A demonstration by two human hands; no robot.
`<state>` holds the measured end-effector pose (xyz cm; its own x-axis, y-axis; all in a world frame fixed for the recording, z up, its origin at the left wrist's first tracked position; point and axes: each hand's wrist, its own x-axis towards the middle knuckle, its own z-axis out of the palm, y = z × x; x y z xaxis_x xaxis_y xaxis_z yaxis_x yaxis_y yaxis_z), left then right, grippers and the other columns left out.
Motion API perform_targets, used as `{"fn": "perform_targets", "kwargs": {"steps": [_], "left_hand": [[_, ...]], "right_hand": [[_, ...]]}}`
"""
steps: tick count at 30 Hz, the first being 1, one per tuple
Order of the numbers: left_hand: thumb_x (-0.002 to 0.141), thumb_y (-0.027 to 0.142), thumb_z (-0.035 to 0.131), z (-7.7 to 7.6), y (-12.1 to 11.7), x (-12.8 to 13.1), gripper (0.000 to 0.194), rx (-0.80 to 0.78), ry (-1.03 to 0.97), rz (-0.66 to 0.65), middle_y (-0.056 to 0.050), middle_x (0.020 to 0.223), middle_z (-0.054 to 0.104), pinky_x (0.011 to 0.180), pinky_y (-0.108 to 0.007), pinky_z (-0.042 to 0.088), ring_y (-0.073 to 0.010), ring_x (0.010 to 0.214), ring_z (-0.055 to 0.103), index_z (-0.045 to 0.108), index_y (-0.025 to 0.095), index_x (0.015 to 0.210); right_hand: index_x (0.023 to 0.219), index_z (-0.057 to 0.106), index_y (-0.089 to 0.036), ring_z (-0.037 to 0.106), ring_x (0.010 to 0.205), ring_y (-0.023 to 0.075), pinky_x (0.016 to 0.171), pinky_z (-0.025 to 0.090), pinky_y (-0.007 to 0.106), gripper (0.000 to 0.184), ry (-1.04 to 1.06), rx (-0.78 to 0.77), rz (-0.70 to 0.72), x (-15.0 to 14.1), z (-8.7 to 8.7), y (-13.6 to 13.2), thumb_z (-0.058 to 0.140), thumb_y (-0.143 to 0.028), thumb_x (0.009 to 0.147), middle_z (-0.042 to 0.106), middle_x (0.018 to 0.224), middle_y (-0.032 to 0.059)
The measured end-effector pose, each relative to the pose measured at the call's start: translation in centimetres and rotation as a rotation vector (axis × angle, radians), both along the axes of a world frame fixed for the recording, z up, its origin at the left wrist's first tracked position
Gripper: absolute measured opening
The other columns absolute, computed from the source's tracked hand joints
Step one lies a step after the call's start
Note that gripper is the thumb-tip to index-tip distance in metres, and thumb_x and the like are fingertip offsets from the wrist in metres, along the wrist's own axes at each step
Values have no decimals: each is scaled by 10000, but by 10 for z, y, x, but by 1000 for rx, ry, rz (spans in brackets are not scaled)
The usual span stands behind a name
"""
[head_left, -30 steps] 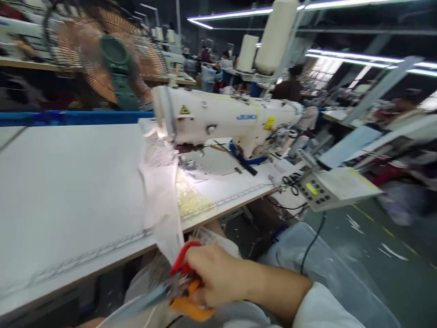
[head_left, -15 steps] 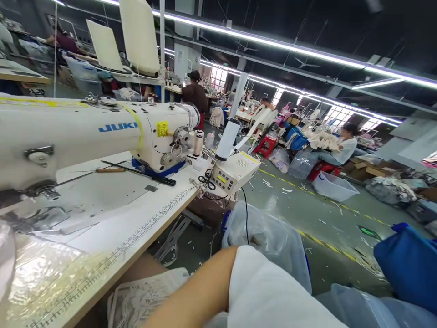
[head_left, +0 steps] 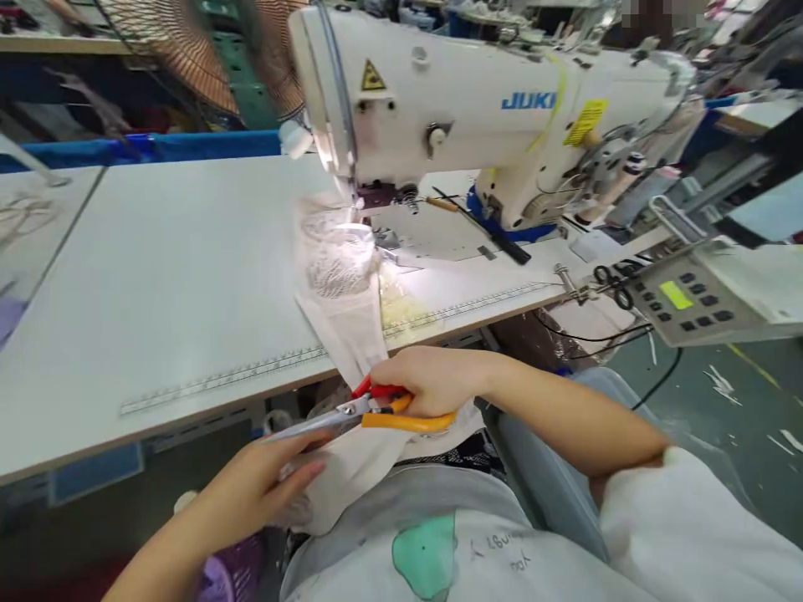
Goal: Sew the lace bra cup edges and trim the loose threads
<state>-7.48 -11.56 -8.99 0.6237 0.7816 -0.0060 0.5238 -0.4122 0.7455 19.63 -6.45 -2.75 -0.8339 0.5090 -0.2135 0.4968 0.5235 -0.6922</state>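
My right hand (head_left: 427, 380) is closed round the handles of a pair of scissors (head_left: 342, 414) with orange and red grips, just off the table's front edge. The blades point left, towards my left hand (head_left: 273, 477). White cloth (head_left: 357, 472) hangs over my lap, and the fingers of my left hand are closed on its left part. A white lace piece that looks like a bra cup (head_left: 339, 259) lies under the needle end of the sewing machine (head_left: 464, 100). A strip of it runs over the table edge towards the scissors.
A white table (head_left: 207, 276) with a printed ruler holds the machine. Behind the needle lie an awl (head_left: 442, 203) and a black-handled tool (head_left: 511, 248). A control box (head_left: 708, 293) juts out on the right, above a plastic bin (head_left: 565, 435). A fan (head_left: 181, 50) stands at the back left.
My view has swung left and down from the workshop floor to the table and my lap. Both hands, the scissors and the white cloth have come into sight.
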Motion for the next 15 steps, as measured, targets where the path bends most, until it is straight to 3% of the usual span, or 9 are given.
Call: {"fn": "perform_targets", "kwargs": {"steps": [2, 7, 10, 15], "left_hand": [[827, 310, 571, 6, 1, 19, 244, 39, -26, 6, -27, 925, 750, 717, -211, 555, -183, 809, 707, 678, 223, 1028], [809, 319, 555, 9, -3, 61, 154, 115, -148, 198, -17, 711, 720, 554, -213, 543, -162, 615, 670, 650, 198, 820], [785, 356, 570, 12, -5, 68, 169, 110, -156, 284, -27, 708, 715, 514, -223, 530, -176, 621, 669, 638, 201, 771], [773, 409, 571, 25, -3, 70, 226, -59, -75, 272, -23, 633, 694, 482, -253, 512, -192, 570, 645, 659, 203, 741]], "right_hand": [[727, 388, -199, 404, 619, 95, 564, 313, 217, 194, 10, -41, -27, -3, 2, 0, 573, -187, 781, 480, 715, -39], [702, 372, -203, 386, 594, 89, 558, 311, 220, 212, 16, -71, -16, -6, 11, 5, 562, -209, 796, 446, 674, -57], [701, 361, -206, 398, 599, 94, 555, 310, 228, 224, -15, -38, -13, -5, 16, 7, 564, -201, 796, 443, 679, -52], [698, 335, -215, 413, 591, 103, 540, 306, 245, 234, -75, 2, 58, -5, 21, 11, 542, -194, 804, 453, 675, -42]]}}
